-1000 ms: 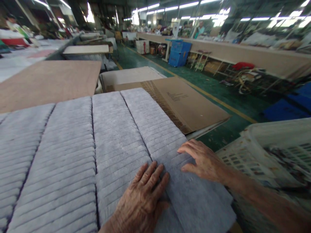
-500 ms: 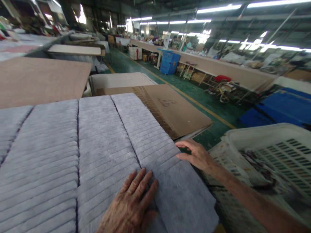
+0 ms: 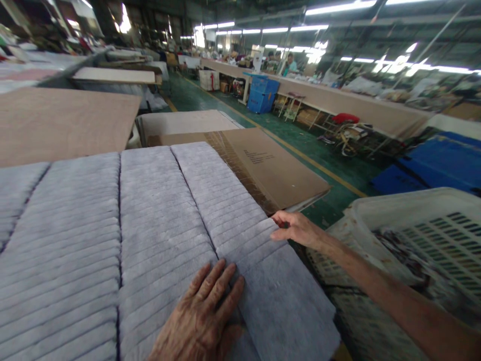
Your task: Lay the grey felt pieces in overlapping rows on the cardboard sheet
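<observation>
Grey, plush-looking fabric pieces [image 3: 158, 210] lie overlapped in long rows, their edges forming many parallel ridges. My left hand [image 3: 203, 306] rests flat on them, fingers stretched out, near the dark gap between the two right-hand rows. At the outer edge of the rightmost row [image 3: 244, 235], my right hand [image 3: 300, 229] has its thumb and forefinger bent around the edge of one fabric piece. The tips touch the fabric. My other right fingers are partly hidden behind the forefinger.
A flattened cardboard sheet [image 3: 274, 165] lies beyond the rows. To the right stands a white plastic basket [image 3: 379, 200] with dark items inside. A wooden board [image 3: 67, 120] is at the left. Blue boxes [image 3: 262, 93] and a long table [image 3: 368, 103] line the green aisle.
My right hand has moved slightly left and up, onto the fabric edge, and its thumb and forefinger have drawn closer. My left hand stays in place.
</observation>
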